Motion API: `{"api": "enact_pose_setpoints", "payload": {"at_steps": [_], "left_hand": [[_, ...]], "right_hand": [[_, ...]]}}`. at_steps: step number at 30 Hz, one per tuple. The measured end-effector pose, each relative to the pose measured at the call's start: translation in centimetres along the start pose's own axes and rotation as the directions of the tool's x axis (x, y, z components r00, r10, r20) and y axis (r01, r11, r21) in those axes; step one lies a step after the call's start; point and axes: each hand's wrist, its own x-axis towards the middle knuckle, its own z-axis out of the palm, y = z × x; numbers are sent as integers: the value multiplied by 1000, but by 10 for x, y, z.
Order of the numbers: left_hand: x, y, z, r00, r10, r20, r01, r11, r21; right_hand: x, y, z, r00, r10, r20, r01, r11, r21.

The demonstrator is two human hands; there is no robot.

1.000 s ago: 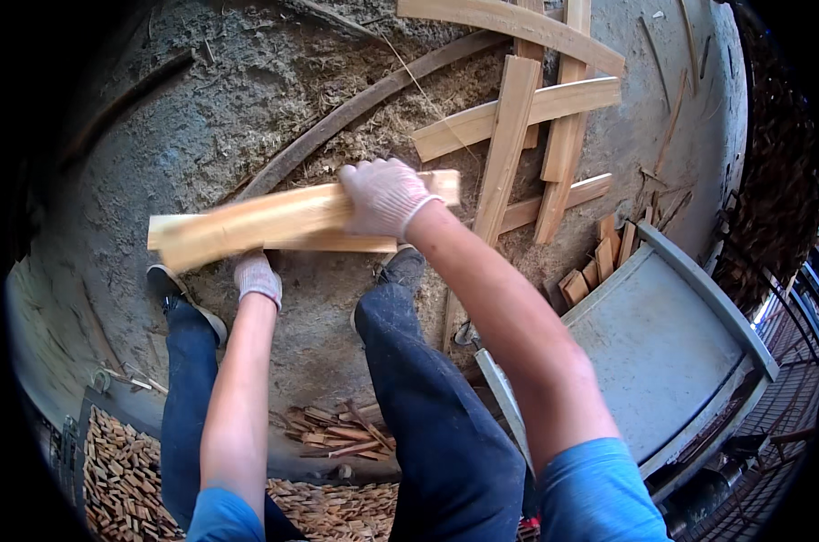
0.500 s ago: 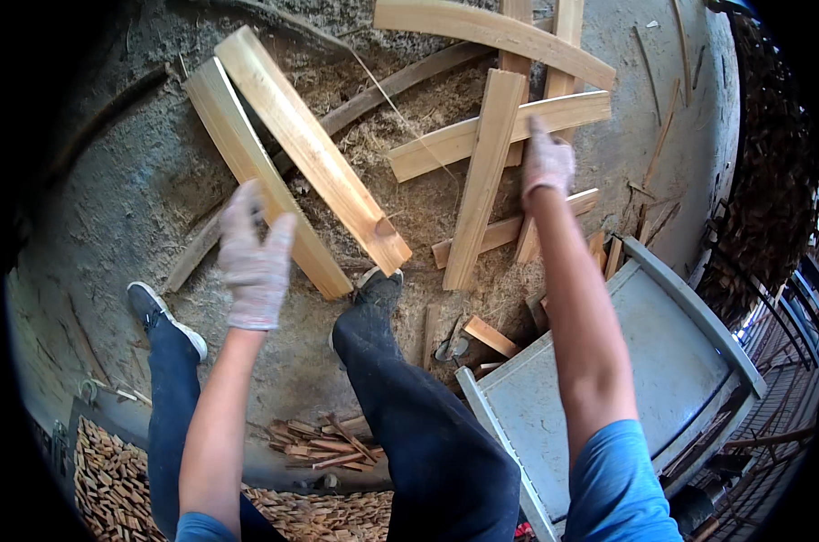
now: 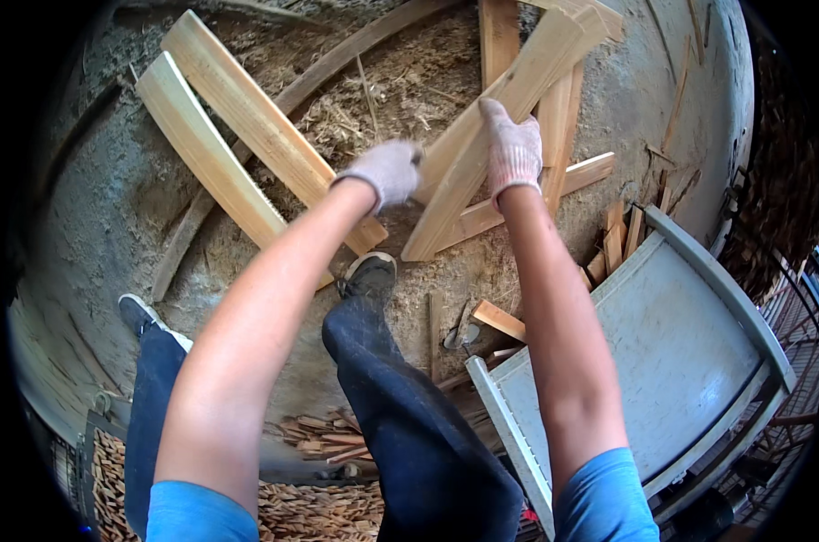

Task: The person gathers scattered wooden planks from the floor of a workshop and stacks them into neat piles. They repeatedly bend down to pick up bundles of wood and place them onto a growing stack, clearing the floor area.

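Both my hands wear pale knitted work gloves. My right hand (image 3: 515, 149) is closed on the edge of a pale wooden board (image 3: 536, 68), which slants up to the far right. A second straight board (image 3: 445, 212) overlaps it and runs down toward my shoe; its upper part lies close by the right hand's fingers. My left hand (image 3: 384, 173) is at the near left end of the slanted board. Its fingers are curled but blurred, and I cannot tell whether they touch the wood.
Two boards (image 3: 247, 117) lie side by side at the left. More planks (image 3: 563, 117) lie crossed beneath the handled boards. A grey metal-framed table (image 3: 680, 343) stands at the right. Small wood offcuts (image 3: 323, 438) are piled near my legs, and sawdust covers the ground.
My left hand has swung right from beside the left boards to the crossed ones. My right hand has closed on a board, and the boards there have shifted and tilted.
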Motion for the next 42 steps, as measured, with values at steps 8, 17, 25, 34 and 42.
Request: {"api": "enact_pose_setpoints", "payload": {"at_steps": [8,17,25,34,42], "left_hand": [[-14,-17,53,897,223,-381,-268,961,-68],[-105,-30,37,920,19,-392,-303,668,-679],[-149,-105,-13,776,-240,-584,-461,417,-784],[-126,-123,-23,307,-532,-789,95,842,-531],[-106,-122,-29,317,-539,-781,227,842,-489]], "right_hand": [[41,18,17,992,59,-113,-66,996,-57],[-65,-10,20,967,-242,80,247,968,-50],[-173,-36,110,706,-366,607,532,839,-112],[26,-74,0,546,-811,211,664,265,-699],[142,-156,-2,793,-524,310,484,234,-843]]}}
